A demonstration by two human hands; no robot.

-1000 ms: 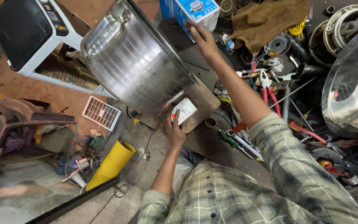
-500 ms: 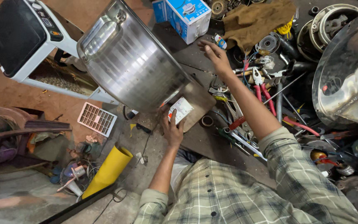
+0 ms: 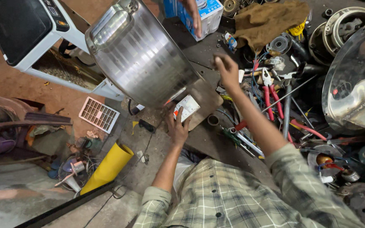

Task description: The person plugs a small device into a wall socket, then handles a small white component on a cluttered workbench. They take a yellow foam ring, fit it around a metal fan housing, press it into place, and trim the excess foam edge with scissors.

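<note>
the person wears a plaid shirt (image 3: pixel 233 198) in pale green-grey, crossed by thin darker and lighter lines that form large checks. both sleeves are rolled up: the left sleeve (image 3: pixel 153 202) ends in a folded cuff near the elbow, and the right sleeve (image 3: pixel 300 177), across the shirt from it, bunches in a thicker fold. below the cuffs the forearms are bare. the left hand (image 3: pixel 177 126) and right hand (image 3: pixel 227 71) carry no gloves, rings or watch.
</note>
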